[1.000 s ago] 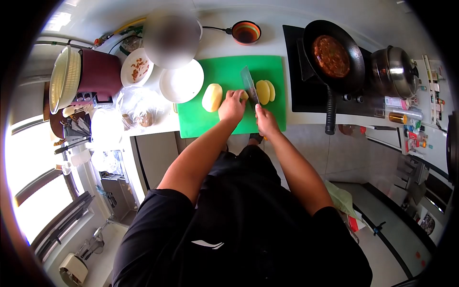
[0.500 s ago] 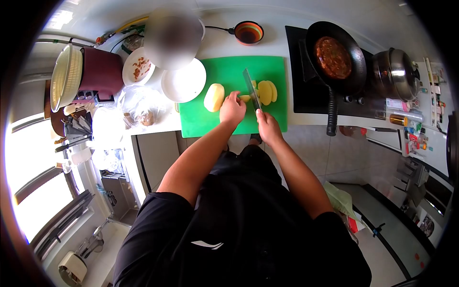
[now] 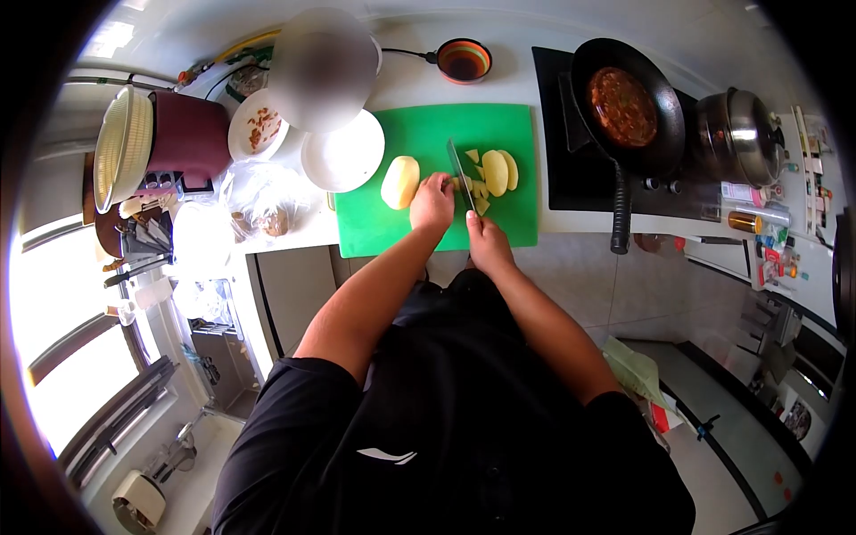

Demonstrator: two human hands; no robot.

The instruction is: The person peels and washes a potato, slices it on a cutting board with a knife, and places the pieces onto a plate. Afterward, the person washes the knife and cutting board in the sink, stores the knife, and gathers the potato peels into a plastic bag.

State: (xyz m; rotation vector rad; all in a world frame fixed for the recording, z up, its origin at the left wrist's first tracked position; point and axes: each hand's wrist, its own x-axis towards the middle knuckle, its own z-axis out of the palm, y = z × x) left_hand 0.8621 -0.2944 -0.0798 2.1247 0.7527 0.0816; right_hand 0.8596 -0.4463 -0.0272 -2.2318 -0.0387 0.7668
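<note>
On the board (image 3: pixel 357 234): we have the knife (image 3: pixel 460 169), the whole potato (image 3: pixel 400 183), the slices (image 3: pixel 499 171) and the cut pieces (image 3: pixel 481 189).
Knife's line: its long axis runs away from us, the tip at the far end and leaning a little to our left, the handle end toward our body.
Potato's line: its longer axis also runs near to far, roughly upright in our view.
Right hand (image 3: pixel 488 242): wrapped round the knife's handle, most of which it hides; the blade reaches out beyond it.
Left hand (image 3: pixel 434 203): fingers curled, tips just left of the blade beside a small bit; we cannot tell whether they pinch it.
Potato and hand: the potato lies just to the left of our left hand, apart from the blade.
Blade's right side: the pieces lie close along it, the slices overlapping beyond them; the blade stands between these and our left hand.
Board's left: a white bowl (image 3: pixel 343 156) overlaps the edge, with a bag (image 3: pixel 263 201) near it.
Board's right: the stove (image 3: pixel 571 187) bears a pan (image 3: pixel 669 120), its handle toward us.
Far side: a cup (image 3: pixel 465 80) stands on the table (image 3: pixel 406 87).
</note>
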